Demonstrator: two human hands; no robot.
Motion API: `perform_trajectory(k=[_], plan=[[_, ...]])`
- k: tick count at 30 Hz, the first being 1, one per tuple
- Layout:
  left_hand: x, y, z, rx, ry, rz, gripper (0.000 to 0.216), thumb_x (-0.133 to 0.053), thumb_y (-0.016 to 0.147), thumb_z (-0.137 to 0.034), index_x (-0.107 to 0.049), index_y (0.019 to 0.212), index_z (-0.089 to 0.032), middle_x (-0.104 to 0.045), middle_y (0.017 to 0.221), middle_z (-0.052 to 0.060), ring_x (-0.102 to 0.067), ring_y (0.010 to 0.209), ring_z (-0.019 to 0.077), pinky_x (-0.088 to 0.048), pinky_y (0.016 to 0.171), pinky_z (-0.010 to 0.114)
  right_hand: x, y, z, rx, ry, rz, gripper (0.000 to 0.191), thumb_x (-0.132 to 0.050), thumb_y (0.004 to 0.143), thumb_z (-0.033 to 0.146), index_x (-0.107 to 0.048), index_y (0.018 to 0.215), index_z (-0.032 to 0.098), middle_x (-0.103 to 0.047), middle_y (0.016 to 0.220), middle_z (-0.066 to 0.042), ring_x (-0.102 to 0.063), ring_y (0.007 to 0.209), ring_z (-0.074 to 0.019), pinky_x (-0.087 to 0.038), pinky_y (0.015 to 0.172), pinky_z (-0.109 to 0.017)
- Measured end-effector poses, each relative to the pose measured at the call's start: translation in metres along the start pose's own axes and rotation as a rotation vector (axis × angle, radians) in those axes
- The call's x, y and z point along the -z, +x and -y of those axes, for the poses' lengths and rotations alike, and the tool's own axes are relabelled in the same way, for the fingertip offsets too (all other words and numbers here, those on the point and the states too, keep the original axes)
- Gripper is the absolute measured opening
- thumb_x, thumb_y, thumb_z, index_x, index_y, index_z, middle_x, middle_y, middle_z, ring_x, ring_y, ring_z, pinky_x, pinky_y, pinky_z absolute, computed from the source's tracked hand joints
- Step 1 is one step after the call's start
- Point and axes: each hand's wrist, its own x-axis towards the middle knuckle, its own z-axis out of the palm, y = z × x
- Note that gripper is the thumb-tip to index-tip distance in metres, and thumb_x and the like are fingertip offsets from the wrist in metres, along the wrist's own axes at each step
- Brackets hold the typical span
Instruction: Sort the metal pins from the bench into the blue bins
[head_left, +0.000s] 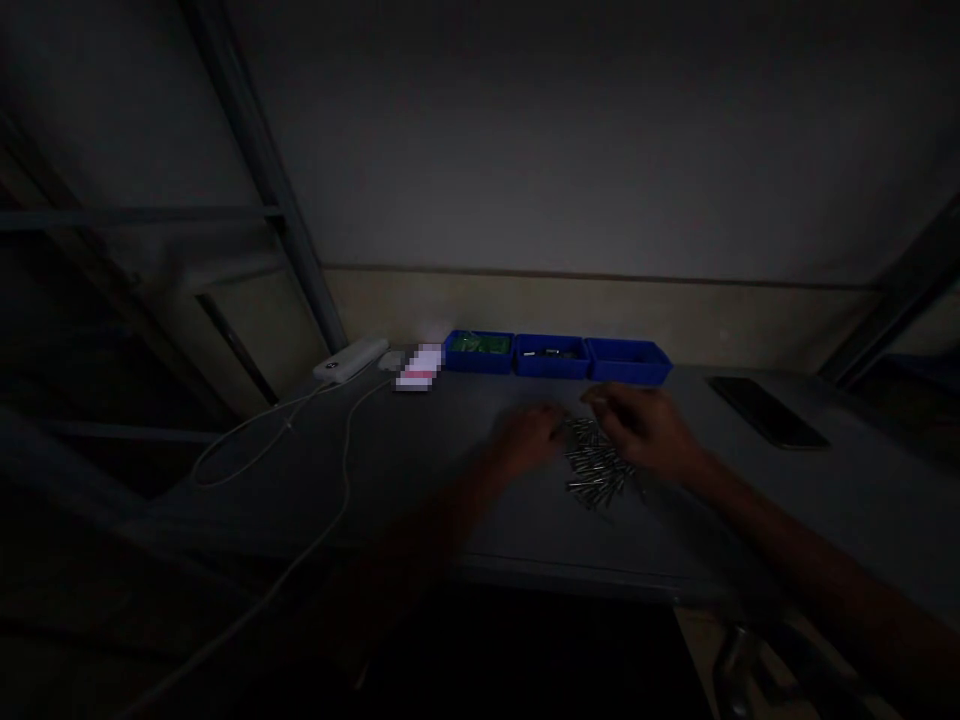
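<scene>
A heap of several small metal pins [596,468] lies on the grey table [420,470] in dim light. My left hand [529,437] rests palm down at the heap's left edge, fingers curled toward the pins. My right hand [646,427] hovers over the heap's upper right, fingers bent down onto the pins. The scene is too dark to show whether either hand grips a pin.
Three blue bins [553,357] stand in a row at the table's back, the left one with green parts. A white power bank [349,360] with cables [341,470] lies back left. A dark phone [766,411] lies at the right. Metal frame posts flank both sides.
</scene>
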Motion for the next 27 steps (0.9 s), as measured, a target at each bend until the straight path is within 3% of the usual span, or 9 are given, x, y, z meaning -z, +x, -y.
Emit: perform_trajectory(k=[2,6,10,14,19,27], plan=[[0.002,0.000,0.000,0.026,0.026,0.027,0.028,-0.046,0.087,-0.035,-0.057,0.111,-0.027,-0.062,0.108,0.005,-0.061,0.092,0.0222,-0.047,0.078,0.033,-0.009,0.023,-0.012,-0.033,-0.051,0.013,0.019,-0.050,0.081,0.027,-0.066,0.089,0.019,-0.060,0.061,0.000,-0.053,0.054,-0.0145,-0.040,0.057,-0.027],[0.003,0.002,-0.001,0.055,0.053,0.042,0.022,-0.044,0.088,-0.033,-0.062,0.098,-0.025,-0.064,0.100,0.004,-0.062,0.087,0.0193,-0.047,0.075,0.029,-0.039,0.051,-0.036,-0.116,-0.059,-0.036,0.023,-0.044,0.080,0.025,-0.065,0.084,0.016,-0.064,0.069,-0.003,-0.056,0.061,-0.0165,-0.038,0.059,-0.027],[0.000,0.005,-0.001,0.083,0.084,0.015,0.022,-0.040,0.087,-0.026,-0.061,0.091,-0.020,-0.065,0.096,0.007,-0.062,0.086,0.0208,-0.047,0.074,0.031,-0.053,0.036,-0.042,-0.064,-0.130,0.109,0.023,-0.045,0.080,0.023,-0.065,0.087,0.016,-0.064,0.068,-0.003,-0.054,0.059,-0.0156,-0.037,0.059,-0.026],[-0.001,0.006,-0.001,0.106,0.041,0.010,0.020,-0.042,0.086,-0.024,-0.061,0.086,-0.020,-0.067,0.092,0.007,-0.062,0.083,0.0199,-0.046,0.074,0.030,-0.049,0.025,-0.042,-0.017,-0.241,0.190,0.023,-0.048,0.077,0.019,-0.067,0.091,0.016,-0.066,0.085,-0.008,-0.057,0.075,-0.0178,-0.041,0.071,-0.027],[0.001,0.005,-0.001,0.133,-0.033,-0.004,0.018,-0.048,0.084,-0.027,-0.060,0.096,-0.022,-0.067,0.096,0.004,-0.062,0.086,0.0174,-0.045,0.077,0.027,-0.045,0.027,-0.047,0.096,-0.289,0.329,0.022,-0.050,0.073,0.013,-0.070,0.082,0.016,-0.064,0.082,-0.009,-0.056,0.075,-0.0182,-0.041,0.074,-0.026],[0.001,0.007,0.005,0.143,-0.054,0.027,0.015,-0.047,0.084,-0.022,-0.061,0.090,-0.021,-0.068,0.097,0.003,-0.061,0.088,0.0159,-0.044,0.077,0.025,-0.056,0.027,-0.045,0.049,-0.136,0.342,0.018,-0.048,0.074,0.010,-0.066,0.079,0.013,-0.066,0.079,-0.006,-0.057,0.072,-0.0144,-0.039,0.069,-0.023]])
